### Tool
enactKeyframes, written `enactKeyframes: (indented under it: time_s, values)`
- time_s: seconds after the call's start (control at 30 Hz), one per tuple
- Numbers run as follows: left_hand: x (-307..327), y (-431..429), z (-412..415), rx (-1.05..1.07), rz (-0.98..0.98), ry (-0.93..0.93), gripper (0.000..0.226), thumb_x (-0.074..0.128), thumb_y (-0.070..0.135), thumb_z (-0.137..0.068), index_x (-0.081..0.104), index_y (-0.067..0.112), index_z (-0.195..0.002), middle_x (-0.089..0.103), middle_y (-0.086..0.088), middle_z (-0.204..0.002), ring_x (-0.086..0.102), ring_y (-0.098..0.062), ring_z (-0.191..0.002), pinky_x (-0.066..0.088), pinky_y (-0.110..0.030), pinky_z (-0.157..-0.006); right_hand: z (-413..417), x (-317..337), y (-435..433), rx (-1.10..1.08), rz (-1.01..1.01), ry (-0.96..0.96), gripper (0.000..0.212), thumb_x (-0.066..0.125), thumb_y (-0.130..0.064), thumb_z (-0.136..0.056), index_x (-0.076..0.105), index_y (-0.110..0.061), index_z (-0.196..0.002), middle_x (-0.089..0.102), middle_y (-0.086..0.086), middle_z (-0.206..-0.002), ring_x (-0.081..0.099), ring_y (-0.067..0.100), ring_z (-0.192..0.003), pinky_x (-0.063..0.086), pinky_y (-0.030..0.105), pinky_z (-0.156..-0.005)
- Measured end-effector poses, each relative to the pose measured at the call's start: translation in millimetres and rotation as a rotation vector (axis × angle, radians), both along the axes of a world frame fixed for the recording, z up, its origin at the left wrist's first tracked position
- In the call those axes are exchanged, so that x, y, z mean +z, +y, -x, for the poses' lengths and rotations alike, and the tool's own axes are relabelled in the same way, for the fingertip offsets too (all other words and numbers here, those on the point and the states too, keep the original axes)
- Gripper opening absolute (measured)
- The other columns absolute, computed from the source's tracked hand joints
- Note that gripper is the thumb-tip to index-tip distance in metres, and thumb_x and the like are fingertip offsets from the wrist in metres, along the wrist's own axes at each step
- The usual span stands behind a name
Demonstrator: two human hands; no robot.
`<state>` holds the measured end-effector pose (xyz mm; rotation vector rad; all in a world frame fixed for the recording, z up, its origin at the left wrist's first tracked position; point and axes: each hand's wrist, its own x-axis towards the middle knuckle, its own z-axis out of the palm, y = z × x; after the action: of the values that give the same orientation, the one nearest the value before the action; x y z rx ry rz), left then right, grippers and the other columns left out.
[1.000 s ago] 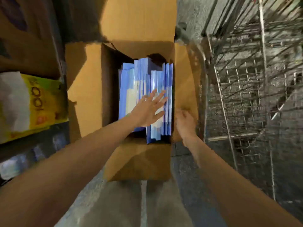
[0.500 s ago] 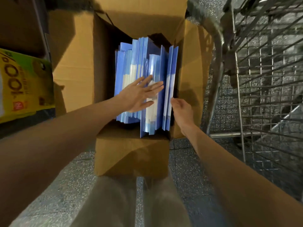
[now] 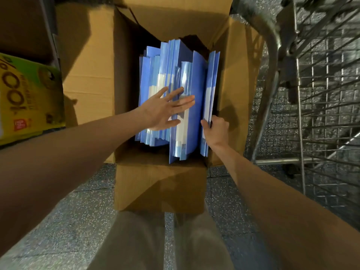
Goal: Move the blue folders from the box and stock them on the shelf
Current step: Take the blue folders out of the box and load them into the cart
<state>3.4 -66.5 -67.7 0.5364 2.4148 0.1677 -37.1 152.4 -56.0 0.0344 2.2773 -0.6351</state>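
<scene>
Yellow and green carton point(image 3: 29, 98): well to the left of your left fingers point(image 3: 185, 99), past the box's left flap, with large "100" figures printed on it.
Cardboard box point(image 3: 93, 75): it stands open on the floor with its flaps folded outward. Both of your hands reach into its opening.
Left hand point(image 3: 163, 110): your fingers are straight and spread, lying flat against the broad face of the folder stack. They press on it and grip nothing.
Blue folders point(image 3: 196, 106): they stand on edge inside the box, packed toward its right wall, directly under your left fingers. A dark gap lies to the left of those fingers, between the stack and the box's left wall.
Right hand point(image 3: 216, 131): your thumb and curled fingers point(image 3: 219, 121) pinch the near edge of the rightmost few folders, which stand slightly apart from the rest of the stack.
Wire cart point(image 3: 311, 94): to the right of your right fingers, just beside the box's right flap. Whether its grey tube frame touches the flap cannot be told.
Floor point(image 3: 68, 211): dark and speckled, showing below both forearms.
Light trousers point(image 3: 136, 246): your legs are just below the box's near flap.
</scene>
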Motion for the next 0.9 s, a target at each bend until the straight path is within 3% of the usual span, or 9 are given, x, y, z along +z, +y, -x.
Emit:
enactKeyframes:
  time_s: [0.07, 0.2, 0.3, 0.43, 0.53, 0.6, 0.73, 0.8, 0.9]
  values:
    - [-1, 1, 0, 0.003, 0.002, -0.013, 0.075, 0.024, 0.057, -0.104, -0.021, 0.03, -0.157, -0.025, 0.012, -0.164, -0.021, -0.026, -0.152, 0.0, -0.052, -0.125, 6, 3, 4, 0.022, -0.023, -0.014, 0.033, 0.056, -0.019, -0.101, 0.048, -0.009, -0.07, 0.051, 0.006, -0.071, 0.045, 0.018, -0.064, 0.025, 0.023, -0.052]
    - [5, 4, 5, 0.007, 0.013, -0.072, 0.075, 0.023, 0.059, -0.103, -0.02, 0.029, -0.158, -0.025, 0.011, -0.164, -0.018, -0.027, -0.153, 0.007, -0.053, -0.125, 21, 21, 8, 0.035, -0.022, -0.028, 0.045, 0.056, -0.017, -0.101, 0.04, -0.018, -0.059, 0.043, -0.002, -0.059, 0.041, 0.008, -0.052, 0.03, 0.014, -0.042]
    - [26, 18, 18, 0.002, -0.001, -0.133, 0.073, 0.02, 0.06, -0.103, -0.014, 0.027, -0.159, -0.017, 0.007, -0.167, -0.009, -0.028, -0.155, 0.014, -0.05, -0.125, 26, 44, 9, 0.029, 0.009, -0.061, 0.043, 0.057, -0.018, -0.1, 0.043, -0.013, -0.06, 0.045, 0.001, -0.057, 0.042, 0.01, -0.048, 0.028, 0.014, -0.04]
    - [79, 26, 30, 0.088, -0.145, -0.232, 0.069, 0.027, 0.051, -0.107, -0.019, 0.036, -0.157, -0.012, 0.001, -0.168, -0.001, -0.027, -0.156, 0.042, -0.041, -0.109, 26, 87, 14, 0.033, 0.011, -0.094, 0.042, 0.057, -0.017, -0.099, 0.045, -0.007, -0.06, 0.043, 0.007, -0.056, 0.037, 0.016, -0.05, 0.029, 0.024, -0.047]
    - [137, 16, 29, 0.212, -0.194, -0.224, 0.072, 0.036, 0.048, -0.106, -0.013, 0.037, -0.158, -0.005, -0.005, -0.169, 0.041, -0.031, -0.14, 0.045, -0.04, -0.1, 26, 135, 18, 0.033, -0.02, -0.085, 0.041, 0.058, -0.016, -0.097, 0.047, -0.006, -0.059, 0.043, 0.009, -0.056, 0.039, 0.02, -0.053, 0.033, 0.026, -0.051]
    - [171, 10, 28, 0.289, -0.22, -0.164, 0.075, 0.04, 0.049, -0.105, -0.01, 0.035, -0.159, 0.002, -0.012, -0.169, 0.056, -0.033, -0.124, 0.046, -0.044, -0.101, 27, 171, 19, 0.038, -0.05, -0.076, 0.043, 0.059, -0.015, -0.097, 0.045, -0.005, -0.058, 0.043, 0.005, -0.054, 0.039, 0.017, -0.048, 0.031, 0.013, -0.044]
    - [247, -6, 29, 0.285, -0.21, -0.027, 0.081, 0.044, 0.05, -0.103, -0.006, 0.026, -0.161, 0.003, -0.017, -0.168, 0.017, -0.033, -0.153, 0.032, -0.049, -0.116, 29, 251, 11, 0.052, -0.094, -0.062, 0.03, 0.062, -0.016, -0.095, 0.057, 0.001, -0.071, 0.048, 0.005, -0.063, 0.041, 0.014, -0.052, 0.034, 0.022, -0.046]
    - [291, -8, 31, 0.238, -0.209, 0.049, 0.081, 0.048, 0.047, -0.102, -0.002, 0.022, -0.161, 0.003, -0.018, -0.167, 0.008, -0.034, -0.155, 0.025, -0.049, -0.12, 33, 297, 4, 0.131, -0.115, -0.048, 0.025, 0.061, -0.014, -0.093, 0.062, 0.005, -0.079, 0.047, 0.006, -0.063, 0.042, 0.015, -0.053, 0.031, 0.025, -0.045]
    - [359, -11, 35, 0.191, -0.254, 0.193, 0.086, 0.061, 0.042, -0.097, 0.006, 0.021, -0.161, 0.005, -0.019, -0.167, 0.004, -0.035, -0.155, 0.017, -0.048, -0.123, 36, 367, -7, 0.328, -0.142, 0.001, 0.037, 0.062, -0.022, -0.09, 0.063, 0.014, -0.081, 0.047, 0.016, -0.065, 0.047, 0.021, -0.063, 0.028, 0.032, -0.056]
